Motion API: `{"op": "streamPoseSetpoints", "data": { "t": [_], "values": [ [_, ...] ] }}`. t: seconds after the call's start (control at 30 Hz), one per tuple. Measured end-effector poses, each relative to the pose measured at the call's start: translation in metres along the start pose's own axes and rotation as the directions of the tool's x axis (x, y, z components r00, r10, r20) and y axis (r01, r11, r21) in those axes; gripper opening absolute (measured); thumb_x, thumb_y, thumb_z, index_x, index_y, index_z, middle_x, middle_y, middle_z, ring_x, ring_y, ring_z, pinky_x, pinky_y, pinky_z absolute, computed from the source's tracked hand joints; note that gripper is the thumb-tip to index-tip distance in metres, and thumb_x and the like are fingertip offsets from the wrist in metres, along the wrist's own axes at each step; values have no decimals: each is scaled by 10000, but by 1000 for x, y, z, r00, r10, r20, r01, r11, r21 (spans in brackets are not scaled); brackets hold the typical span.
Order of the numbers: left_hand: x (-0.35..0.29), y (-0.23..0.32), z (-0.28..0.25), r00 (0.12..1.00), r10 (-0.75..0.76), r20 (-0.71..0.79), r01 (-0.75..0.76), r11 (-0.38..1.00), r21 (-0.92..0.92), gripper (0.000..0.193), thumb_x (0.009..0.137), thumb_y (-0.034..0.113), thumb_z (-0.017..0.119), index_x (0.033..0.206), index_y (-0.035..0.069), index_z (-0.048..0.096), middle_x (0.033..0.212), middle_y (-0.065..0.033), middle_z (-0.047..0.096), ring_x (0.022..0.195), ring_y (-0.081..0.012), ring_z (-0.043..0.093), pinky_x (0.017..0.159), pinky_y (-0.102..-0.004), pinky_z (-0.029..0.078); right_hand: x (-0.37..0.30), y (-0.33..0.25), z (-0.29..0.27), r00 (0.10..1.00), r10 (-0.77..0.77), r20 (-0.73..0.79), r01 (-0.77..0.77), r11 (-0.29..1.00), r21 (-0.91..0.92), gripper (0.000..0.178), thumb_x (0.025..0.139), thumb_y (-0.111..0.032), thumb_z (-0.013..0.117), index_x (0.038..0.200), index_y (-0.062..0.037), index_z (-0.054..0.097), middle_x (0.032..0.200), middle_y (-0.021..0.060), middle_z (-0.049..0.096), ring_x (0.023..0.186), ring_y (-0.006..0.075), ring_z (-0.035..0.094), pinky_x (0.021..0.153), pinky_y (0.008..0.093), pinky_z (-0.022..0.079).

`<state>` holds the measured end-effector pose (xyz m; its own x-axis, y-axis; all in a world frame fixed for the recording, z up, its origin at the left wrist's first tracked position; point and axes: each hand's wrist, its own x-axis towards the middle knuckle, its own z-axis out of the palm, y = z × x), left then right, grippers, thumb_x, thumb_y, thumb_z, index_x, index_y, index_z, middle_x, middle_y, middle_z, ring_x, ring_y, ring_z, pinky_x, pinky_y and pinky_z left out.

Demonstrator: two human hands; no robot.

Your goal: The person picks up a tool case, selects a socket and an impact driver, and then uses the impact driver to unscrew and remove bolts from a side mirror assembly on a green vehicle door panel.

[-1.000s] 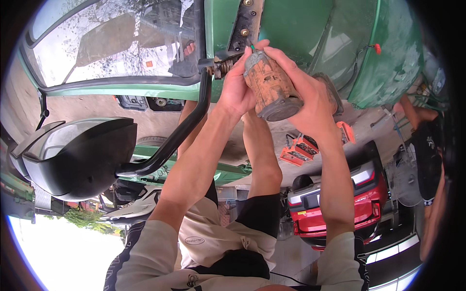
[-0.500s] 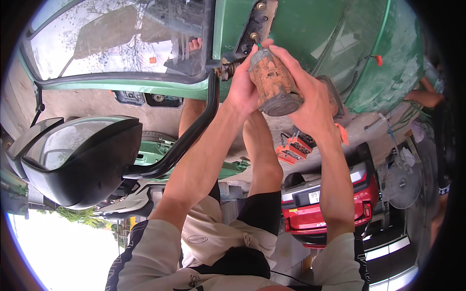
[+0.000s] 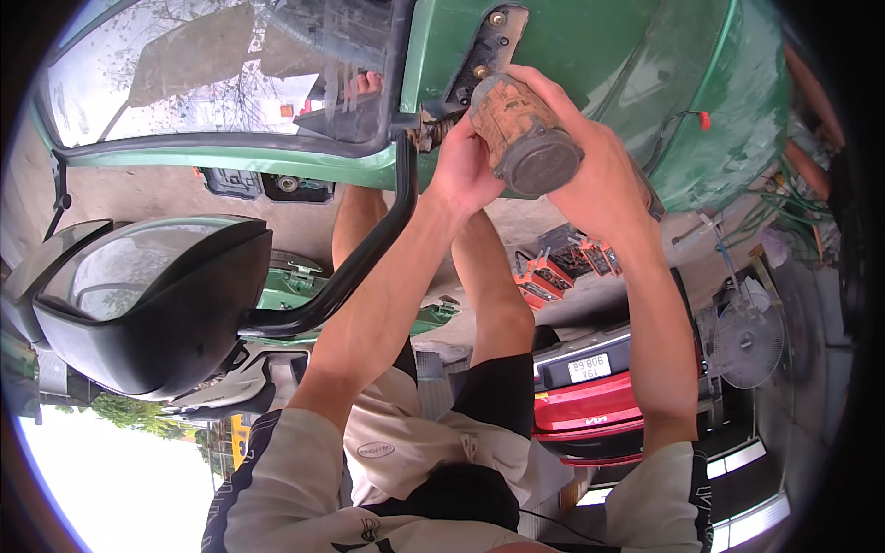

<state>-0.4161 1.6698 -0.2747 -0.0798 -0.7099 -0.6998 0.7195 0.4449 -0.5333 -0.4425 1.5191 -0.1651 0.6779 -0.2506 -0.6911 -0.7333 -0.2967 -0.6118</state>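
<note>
A worn orange cordless driver point(image 3: 516, 115) with a dark round rear cap is between my hands, its nose toward a dark mounting plate point(image 3: 487, 46) with brass-coloured bolts on a green vehicle panel point(image 3: 590, 46). My right hand point(image 3: 599, 175) wraps its handle side, hiding most of the handle. My left hand point(image 3: 464, 170) steadies the casing from the left, fingers curled against it. The tool's body hides its tip, so contact with the lower bolt cannot be seen. Left of my forearms, a large black side mirror point(image 3: 157, 313) extends on a curved black arm point(image 3: 369, 249).
A windowed green door point(image 3: 230, 161) is at the upper left. Below it lies an open dark tool case point(image 3: 230, 182). An orange toolbox point(image 3: 546, 281) stands on the ground, with a red car point(image 3: 590, 405) and a fan point(image 3: 749, 346) beyond. Another person's arm point(image 3: 809, 170) shows at right.
The driver has tipped, so its rear cap faces me more and its tip is now hidden. My right hand has shifted slightly right; my left hand keeps its hold.
</note>
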Motion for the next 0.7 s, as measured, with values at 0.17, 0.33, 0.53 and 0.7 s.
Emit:
{"op": "streamPoseSetpoints", "data": {
  "t": [0.17, 0.33, 0.53, 0.7],
  "values": [
    [-5, -8, 24, 956, 156, -247, -73, 947, 314, 506, 1082, 452, 381, 1332, 44, 543, 1257, -115, 639, 1142, -278, 643, 1001, -453, 530, 5, -3, -3, 994, -13, 109, 27, 992, -126, 834, 764, -7, 710, 1485, -293, 404, 1058, 192, 714, 974, 449, 658, 802, 505, 532],
    [15, -1, 4, 991, 102, -90, -91, 988, 122, 482, 1074, 484, 384, 1322, 109, 560, 1199, -93, 648, 1073, -254, 662, 945, -433, 556, 11, -2, -5, 988, 105, 113, -120, 983, 136, 872, 745, 14, 704, 1502, -284, 389, 1104, 196, 708, 1012, 454, 651, 836, 463, 539],
    [15, -5, 14, 985, 151, -77, -147, 987, 57, 448, 1075, 476, 383, 1378, 183, 535, 1152, -77, 648, 1053, -249, 657, 913, -452, 557, 2, -10, 4, 987, 143, 76, -147, 988, 39, 794, 810, -99, 706, 1512, -267, 376, 1213, 181, 683, 1080, 459, 629, 909, 463, 524],
    [13, -6, 25, 968, 239, -72, -216, 947, 238, 432, 1066, 387, 486, 1391, 110, 557, 1194, 1, 650, 1087, -163, 646, 947, -346, 544, 7, -12, 2, 986, 134, 99, -141, 988, 64, 791, 806, -107, 720, 1511, -226, 382, 1251, 190, 667, 1114, 451, 630, 921, 442, 514]
  ]
}}
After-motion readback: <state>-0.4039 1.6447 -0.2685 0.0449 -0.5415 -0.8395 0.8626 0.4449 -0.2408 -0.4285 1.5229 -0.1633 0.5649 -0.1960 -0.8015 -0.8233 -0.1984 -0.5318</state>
